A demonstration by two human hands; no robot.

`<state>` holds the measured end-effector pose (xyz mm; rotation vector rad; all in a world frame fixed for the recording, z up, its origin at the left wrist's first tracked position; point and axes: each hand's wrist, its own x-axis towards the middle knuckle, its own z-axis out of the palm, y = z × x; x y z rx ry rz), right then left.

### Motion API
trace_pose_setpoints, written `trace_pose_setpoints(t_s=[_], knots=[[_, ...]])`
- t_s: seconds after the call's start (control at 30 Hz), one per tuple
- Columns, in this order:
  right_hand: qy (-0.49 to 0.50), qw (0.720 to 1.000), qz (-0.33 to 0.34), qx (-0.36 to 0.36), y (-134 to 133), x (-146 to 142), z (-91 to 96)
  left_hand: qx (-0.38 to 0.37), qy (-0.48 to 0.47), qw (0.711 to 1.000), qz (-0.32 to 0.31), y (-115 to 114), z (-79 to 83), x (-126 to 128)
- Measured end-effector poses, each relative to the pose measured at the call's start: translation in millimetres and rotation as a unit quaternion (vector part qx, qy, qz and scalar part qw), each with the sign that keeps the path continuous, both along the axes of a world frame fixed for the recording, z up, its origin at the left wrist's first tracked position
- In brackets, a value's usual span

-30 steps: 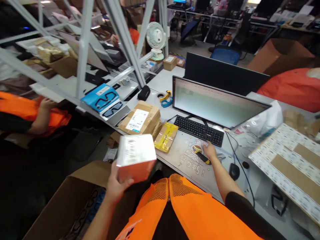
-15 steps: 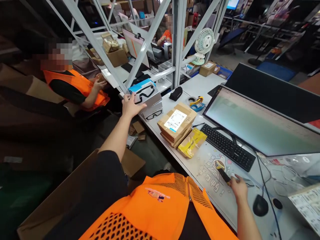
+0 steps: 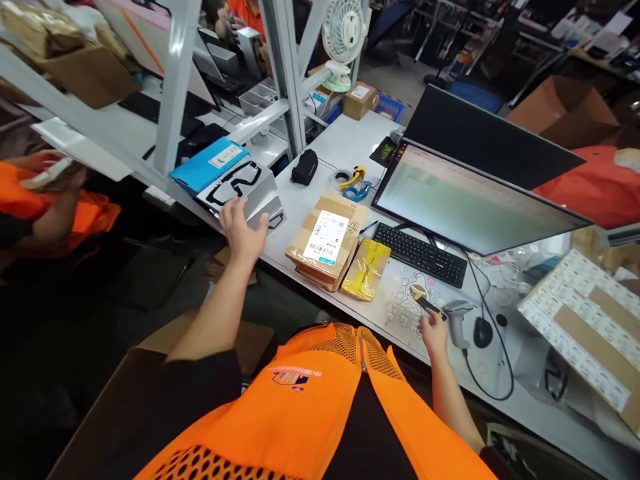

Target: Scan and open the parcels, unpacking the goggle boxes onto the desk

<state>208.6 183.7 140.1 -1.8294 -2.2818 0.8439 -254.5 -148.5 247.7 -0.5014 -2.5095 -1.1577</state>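
My left hand reaches to the stack of goggle boxes at the desk's left edge. Its fingers are spread and rest against the front of the lower grey box; it holds nothing. The top box is blue and white with a goggle outline printed on it. My right hand lies on the desk in front of the keyboard, fingers closed on a black-and-yellow tool. A grey barcode scanner sits just right of that hand.
A labelled brown parcel and a yellow packet lie between my hands. Monitor, mouse, tape rolls, black pouch and label sheets occupy the desk. An open carton stands below left. A co-worker's orange sleeve is at the left.
A second ago my left hand held a white box low by my chest. It then reached to the goggle-box stack without it and now rests at the stack's front. My right hand stayed on the desk.
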Motion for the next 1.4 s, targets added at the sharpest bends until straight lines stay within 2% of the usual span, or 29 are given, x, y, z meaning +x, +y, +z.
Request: trace_pose_setpoints(t_s=[0.1,0.17,0.23,0.33,0.43,0.53,0.6,0.7,0.83,0.93,1.03,1.1,1.2,1.33,1.4], knots=[[0.146,0.988,0.03,-0.043,-17.3,-54.1,11.1,0.05,-0.014,0.994,-0.094,13.0,0.4,76.5],[0.265,0.959,0.077,-0.06,-33.5,-99.3,26.7,0.039,-0.013,0.993,-0.113,26.0,0.6,122.6],[0.329,0.933,0.136,-0.062,-52.1,-143.0,43.6,0.001,-0.03,0.994,-0.109,40.2,0.1,155.9],[0.354,0.911,0.201,-0.058,-75.5,-189.5,59.3,-0.038,-0.064,0.992,-0.1,57.5,-3.2,177.8],[0.351,0.909,0.22,-0.048,-78.8,-199.1,58.0,-0.029,-0.055,0.993,-0.1,63.9,-8.1,176.8],[0.313,0.932,0.18,-0.021,-53.7,-168.7,46.4,-0.009,-0.024,0.993,-0.114,57.2,-7.7,166.3],[0.248,0.962,0.116,0.007,-24.5,-130.7,36.5,-0.002,-0.009,0.993,-0.115,47.1,-1.0,157.2],[0.1,0.994,0.001,0.048,23.2,-60.3,18.6,0.008,0.02,0.992,-0.122,30.5,18.6,146.2],[-0.077,0.991,-0.087,0.061,65.1,25.9,-14.0,0.017,0.044,0.984,-0.17,27.1,45.5,155.9],[-0.154,0.983,-0.096,0.031,77.1,65.5,-38.6,0.007,0.021,0.974,-0.226,50.2,50.2,187.3],[-0.174,0.982,-0.064,0.033,84.9,82.9,-54.6,-0.028,-0.018,0.956,-0.292,89.3,38.0,228.2],[-0.174,0.983,-0.045,0.042,92.9,87.6,-59.3,-0.049,-0.029,0.941,-0.333,116.9,22.8,254.5],[-0.17,0.985,-0.021,0.003,109.6,92.1,-60.9,-0.094,-0.045,0.924,-0.369,150.6,-4.9,289.2],[-0.143,0.989,0.016,-0.034,133.4,97.1,-58.5,-0.182,-0.106,0.896,-0.39,176.4,-39.3,328.8],[-0.099,0.993,0.01,-0.056,144.0,98.5,-52.4,-0.214,-0.134,0.884,-0.394,182.8,-51.1,343.6]])
